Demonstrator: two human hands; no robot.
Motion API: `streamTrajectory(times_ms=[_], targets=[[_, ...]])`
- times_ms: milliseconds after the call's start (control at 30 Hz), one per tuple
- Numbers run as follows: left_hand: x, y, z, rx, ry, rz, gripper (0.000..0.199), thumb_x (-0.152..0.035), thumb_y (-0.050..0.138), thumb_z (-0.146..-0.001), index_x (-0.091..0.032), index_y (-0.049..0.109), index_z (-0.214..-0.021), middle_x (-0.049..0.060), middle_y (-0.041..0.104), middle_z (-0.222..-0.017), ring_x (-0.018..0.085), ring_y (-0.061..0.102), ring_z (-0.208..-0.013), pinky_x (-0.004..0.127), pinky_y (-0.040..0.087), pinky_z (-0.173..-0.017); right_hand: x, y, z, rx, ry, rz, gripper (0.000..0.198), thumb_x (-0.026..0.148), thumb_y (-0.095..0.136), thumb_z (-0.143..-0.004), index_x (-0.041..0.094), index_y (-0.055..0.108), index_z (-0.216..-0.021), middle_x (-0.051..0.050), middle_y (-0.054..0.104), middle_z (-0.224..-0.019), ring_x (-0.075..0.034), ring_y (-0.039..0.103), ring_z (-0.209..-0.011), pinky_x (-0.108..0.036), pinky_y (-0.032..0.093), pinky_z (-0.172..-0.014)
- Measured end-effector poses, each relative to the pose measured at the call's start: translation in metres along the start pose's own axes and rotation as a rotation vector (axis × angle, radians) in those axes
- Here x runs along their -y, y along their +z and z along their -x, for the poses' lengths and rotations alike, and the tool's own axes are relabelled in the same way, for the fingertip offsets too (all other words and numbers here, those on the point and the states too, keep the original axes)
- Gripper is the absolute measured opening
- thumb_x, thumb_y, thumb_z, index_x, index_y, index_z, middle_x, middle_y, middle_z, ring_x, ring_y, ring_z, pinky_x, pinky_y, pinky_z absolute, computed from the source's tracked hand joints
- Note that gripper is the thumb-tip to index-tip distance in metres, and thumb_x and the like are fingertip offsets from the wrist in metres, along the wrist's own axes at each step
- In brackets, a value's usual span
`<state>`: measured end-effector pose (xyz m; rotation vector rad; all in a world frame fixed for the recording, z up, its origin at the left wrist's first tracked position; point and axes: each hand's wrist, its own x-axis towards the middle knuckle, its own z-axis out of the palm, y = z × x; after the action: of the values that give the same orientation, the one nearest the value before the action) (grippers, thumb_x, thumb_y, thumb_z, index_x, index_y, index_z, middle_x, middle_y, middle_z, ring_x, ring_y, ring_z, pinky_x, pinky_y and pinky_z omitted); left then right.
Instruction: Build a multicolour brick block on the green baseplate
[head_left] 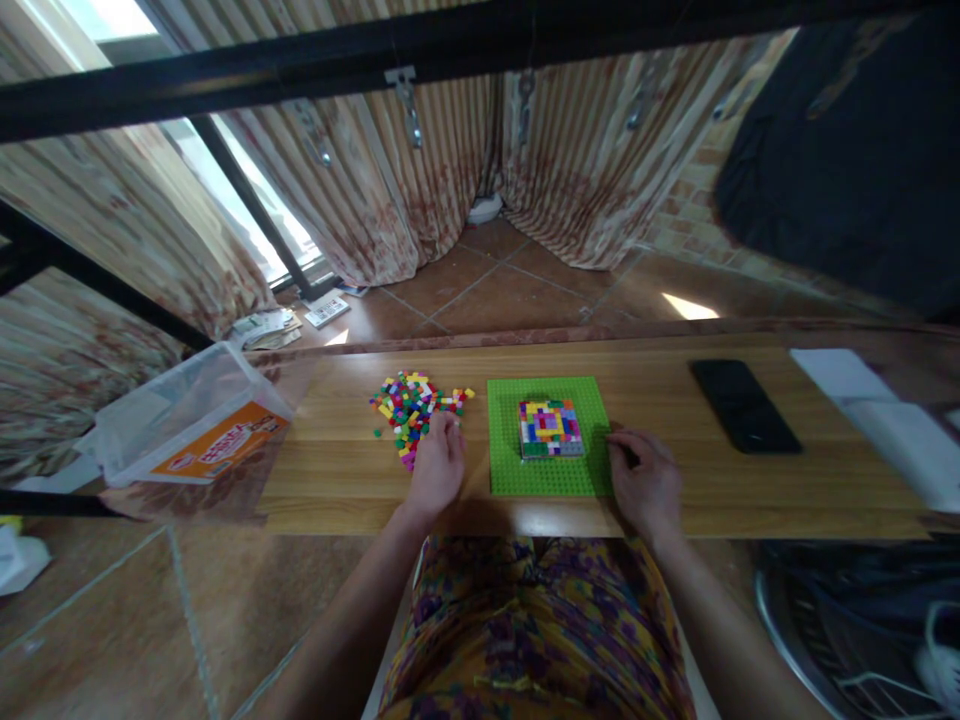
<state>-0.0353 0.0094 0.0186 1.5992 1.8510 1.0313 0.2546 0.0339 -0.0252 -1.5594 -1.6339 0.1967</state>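
A square build of multicoloured bricks [551, 430] sits on a green studded baseplate [505, 475], with rings of yellow and purple on its top. To its left lies a loose pile of small coloured bricks [409, 405]. My left hand [440, 458] is at the right side of this pile, its fingers pinched together; whatever may be between the fingertips is hidden. At the baseplate's right edge, my right hand [646, 480] has its thumb and index finger closed on the rim, the other fingers curled.
The wooden board table [337, 500] carries a black phone [745, 405] on the right, with white paper [892, 420] beyond it. A clear plastic bin [191, 415] with an orange label stands off the left end. A dark metal bar [450, 50] crosses overhead.
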Motion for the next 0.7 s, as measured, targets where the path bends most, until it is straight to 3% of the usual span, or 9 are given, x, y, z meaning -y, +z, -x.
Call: streamTrajectory(times_ms=[167, 367, 433, 600, 700], targets=[[0.0, -0.004, -0.009, 0.1, -0.165, -0.052, 0.023, -0.019, 0.037, -0.092, -0.018, 0.059, -0.084, 0.001, 0.06, -0.064, 0.016, 0.057, -0.063, 0.026, 0.04, -0.063, 0.0, 0.0, 0.0, 0.014, 0.0, 0.007, 0.022, 0.03, 0.051, -0.084, 0.019, 0.07, -0.083, -0.01, 0.071, -0.091, -0.024, 0.064, -0.087, -0.041, 0.05, -0.083], [-0.002, -0.007, -0.016, 0.143, -0.172, -0.106, 0.025, -0.02, 0.042, -0.09, -0.017, 0.061, -0.075, 0.001, 0.058, -0.061, 0.015, 0.054, -0.06, 0.026, 0.037, -0.061, -0.001, 0.0, 0.0, 0.014, -0.009, 0.012, 0.022, 0.029, 0.051, -0.084, 0.019, 0.07, -0.084, -0.01, 0.071, -0.09, -0.024, 0.064, -0.088, -0.042, 0.05, -0.084], [-0.002, -0.007, -0.017, 0.135, -0.22, 0.043, 0.025, -0.025, 0.044, -0.09, -0.017, 0.06, -0.072, 0.0, 0.057, -0.06, 0.013, 0.053, -0.058, 0.025, 0.038, -0.059, 0.0, 0.0, 0.0, 0.016, -0.006, 0.012, 0.023, 0.029, 0.05, -0.085, 0.018, 0.07, -0.084, -0.01, 0.07, -0.091, -0.025, 0.064, -0.088, -0.041, 0.05, -0.084], [-0.01, -0.014, -0.01, 0.146, -0.532, 0.738, 0.019, -0.032, 0.058, -0.082, -0.014, 0.063, -0.088, 0.003, 0.065, -0.073, 0.011, 0.061, -0.062, 0.023, 0.046, -0.061, 0.001, -0.001, 0.0, 0.021, -0.014, 0.009, 0.022, 0.029, 0.05, -0.085, 0.019, 0.07, -0.083, -0.01, 0.07, -0.09, -0.024, 0.063, -0.087, -0.041, 0.05, -0.083], [-0.015, -0.021, -0.005, 0.182, -0.547, 0.956, 0.025, -0.024, 0.07, -0.071, -0.012, 0.066, -0.092, 0.007, 0.07, -0.082, 0.014, 0.067, -0.075, 0.026, 0.051, -0.071, 0.001, -0.001, 0.0, 0.02, -0.007, 0.014, 0.023, 0.03, 0.05, -0.085, 0.019, 0.07, -0.084, -0.01, 0.07, -0.091, -0.025, 0.063, -0.088, -0.042, 0.049, -0.084]])
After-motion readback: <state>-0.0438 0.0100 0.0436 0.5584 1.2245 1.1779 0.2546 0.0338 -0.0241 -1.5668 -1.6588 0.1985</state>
